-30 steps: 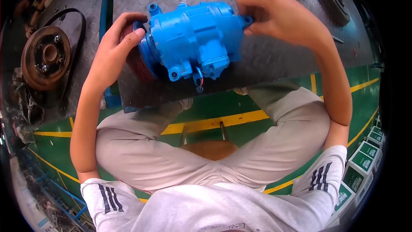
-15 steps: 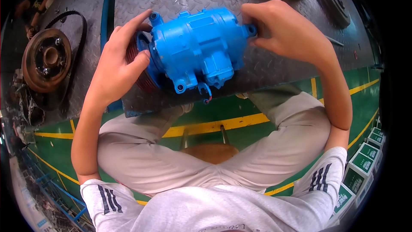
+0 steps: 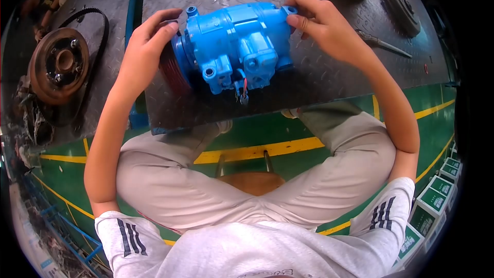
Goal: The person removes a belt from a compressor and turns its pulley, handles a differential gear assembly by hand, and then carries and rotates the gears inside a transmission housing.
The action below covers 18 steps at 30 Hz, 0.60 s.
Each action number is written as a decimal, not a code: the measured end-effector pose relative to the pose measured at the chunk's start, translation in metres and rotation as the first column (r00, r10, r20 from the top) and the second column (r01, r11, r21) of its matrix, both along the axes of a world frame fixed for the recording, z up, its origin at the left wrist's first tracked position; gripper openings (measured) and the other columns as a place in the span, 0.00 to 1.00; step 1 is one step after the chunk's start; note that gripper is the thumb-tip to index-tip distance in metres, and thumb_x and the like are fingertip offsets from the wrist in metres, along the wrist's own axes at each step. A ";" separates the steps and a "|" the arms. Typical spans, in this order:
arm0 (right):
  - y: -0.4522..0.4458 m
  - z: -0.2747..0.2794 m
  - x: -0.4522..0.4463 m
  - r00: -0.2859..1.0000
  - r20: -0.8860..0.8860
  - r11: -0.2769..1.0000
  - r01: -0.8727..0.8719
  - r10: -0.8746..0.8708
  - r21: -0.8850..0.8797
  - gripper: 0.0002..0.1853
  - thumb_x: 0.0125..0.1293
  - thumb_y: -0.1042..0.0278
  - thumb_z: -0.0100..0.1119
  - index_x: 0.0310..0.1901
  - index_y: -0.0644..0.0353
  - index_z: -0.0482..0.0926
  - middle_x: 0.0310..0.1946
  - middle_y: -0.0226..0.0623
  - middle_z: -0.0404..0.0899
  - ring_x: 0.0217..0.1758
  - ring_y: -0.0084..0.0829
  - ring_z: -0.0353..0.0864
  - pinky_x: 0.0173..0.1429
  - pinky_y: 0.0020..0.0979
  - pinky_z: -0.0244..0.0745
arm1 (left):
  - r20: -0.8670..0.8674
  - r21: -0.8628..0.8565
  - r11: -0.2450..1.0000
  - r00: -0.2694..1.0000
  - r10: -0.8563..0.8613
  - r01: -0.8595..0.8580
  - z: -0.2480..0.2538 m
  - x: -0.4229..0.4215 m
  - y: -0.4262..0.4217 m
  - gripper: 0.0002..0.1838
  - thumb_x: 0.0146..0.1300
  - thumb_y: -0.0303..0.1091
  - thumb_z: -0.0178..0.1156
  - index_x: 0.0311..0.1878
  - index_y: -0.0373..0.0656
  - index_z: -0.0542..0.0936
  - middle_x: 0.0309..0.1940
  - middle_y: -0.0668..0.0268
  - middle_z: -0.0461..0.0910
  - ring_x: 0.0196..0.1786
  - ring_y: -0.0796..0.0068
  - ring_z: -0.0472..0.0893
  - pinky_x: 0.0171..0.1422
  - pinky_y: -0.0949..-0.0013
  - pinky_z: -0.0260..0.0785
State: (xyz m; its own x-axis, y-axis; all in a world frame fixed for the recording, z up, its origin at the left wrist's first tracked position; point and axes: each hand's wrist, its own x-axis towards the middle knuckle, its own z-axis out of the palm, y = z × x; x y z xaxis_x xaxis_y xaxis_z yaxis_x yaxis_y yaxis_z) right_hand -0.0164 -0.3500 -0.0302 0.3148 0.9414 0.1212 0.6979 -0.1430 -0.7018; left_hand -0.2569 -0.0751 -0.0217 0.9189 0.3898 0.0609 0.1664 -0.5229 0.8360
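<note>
A blue-painted air-conditioning compressor (image 3: 234,41) lies on its side on the steel tabletop, with a short wire and plug (image 3: 243,92) hanging from its near side. My left hand (image 3: 146,51) grips the pulley end, fingers over the top of the grooved reddish pulley (image 3: 174,69) and thumb near its upper edge. At the other end, my right hand (image 3: 327,25) pinches a mounting lug (image 3: 289,11) between thumb and fingers.
A rusty pulley wheel (image 3: 43,67) with a black toothed belt (image 3: 104,31) sits at left. A pointed tool (image 3: 388,46) and a round metal part (image 3: 404,13) lie at right. Green boxes (image 3: 435,195) stand on the floor. Another person's arm (image 3: 46,18) shows at far left.
The compressor has rolled away from me, bringing its connector block and wire further up into view. Both hands turned with it, and the right one moved up, uncovering more of the pointed tool.
</note>
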 end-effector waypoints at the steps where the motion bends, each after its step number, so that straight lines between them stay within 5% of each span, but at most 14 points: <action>1: 0.002 -0.002 0.003 0.999 -0.049 1.000 0.007 -0.008 -0.029 0.21 0.81 0.47 0.54 0.60 0.56 0.75 0.45 0.43 0.81 0.47 0.39 0.83 0.48 0.34 0.83 | 0.006 -0.053 0.999 1.000 0.007 -0.007 0.000 0.001 0.001 0.27 0.74 0.47 0.53 0.68 0.42 0.80 0.60 0.53 0.82 0.63 0.58 0.79 0.73 0.61 0.67; 5: 0.017 -0.016 0.008 0.999 -0.022 0.995 0.050 -0.048 0.081 0.23 0.81 0.44 0.52 0.59 0.57 0.77 0.47 0.48 0.83 0.46 0.41 0.86 0.48 0.37 0.85 | 0.010 -0.072 0.997 0.999 0.043 -0.042 -0.001 0.006 0.006 0.24 0.76 0.48 0.52 0.63 0.42 0.83 0.60 0.54 0.82 0.66 0.58 0.78 0.75 0.60 0.64; 8: 0.030 -0.018 0.018 0.994 -0.061 0.993 0.094 -0.091 0.064 0.28 0.81 0.38 0.48 0.64 0.55 0.75 0.58 0.53 0.79 0.54 0.51 0.87 0.45 0.42 0.90 | 0.022 -0.111 0.988 0.994 0.109 -0.106 -0.003 0.012 0.008 0.24 0.78 0.48 0.52 0.64 0.45 0.84 0.59 0.55 0.83 0.66 0.58 0.77 0.76 0.60 0.64; 18: 0.046 -0.027 0.033 0.984 -0.035 0.974 0.178 -0.175 0.141 0.37 0.78 0.31 0.46 0.72 0.56 0.73 0.57 0.54 0.81 0.52 0.48 0.88 0.42 0.40 0.91 | 0.002 -0.111 0.990 0.996 0.093 -0.092 -0.008 0.017 0.010 0.24 0.82 0.47 0.46 0.66 0.44 0.83 0.65 0.52 0.81 0.71 0.56 0.77 0.77 0.60 0.67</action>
